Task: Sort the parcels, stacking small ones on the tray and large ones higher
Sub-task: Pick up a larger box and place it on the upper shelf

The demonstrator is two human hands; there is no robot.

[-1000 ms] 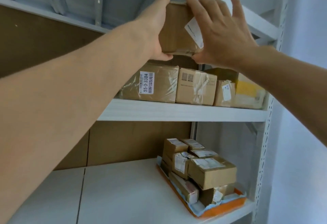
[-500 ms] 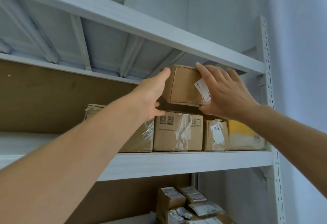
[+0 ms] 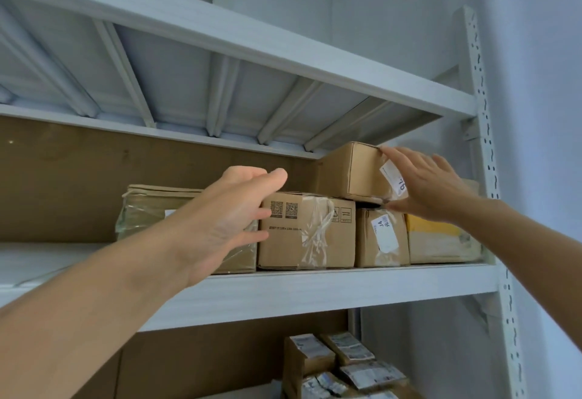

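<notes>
So the person is at the "big ones go higher" step. The brown box [image 3: 352,172] sits on top of the row of boxes [image 3: 307,231] on the upper shelf [image 3: 315,288]. The right hand [image 3: 431,187] is spread flat against the box's labelled end, fingers open, not gripping it. The left hand [image 3: 226,222] hangs open just left of it, touching nothing. Next move is probably a nudge to square it up, then down to the small parcels [image 3: 343,364] below both hands.
</notes>
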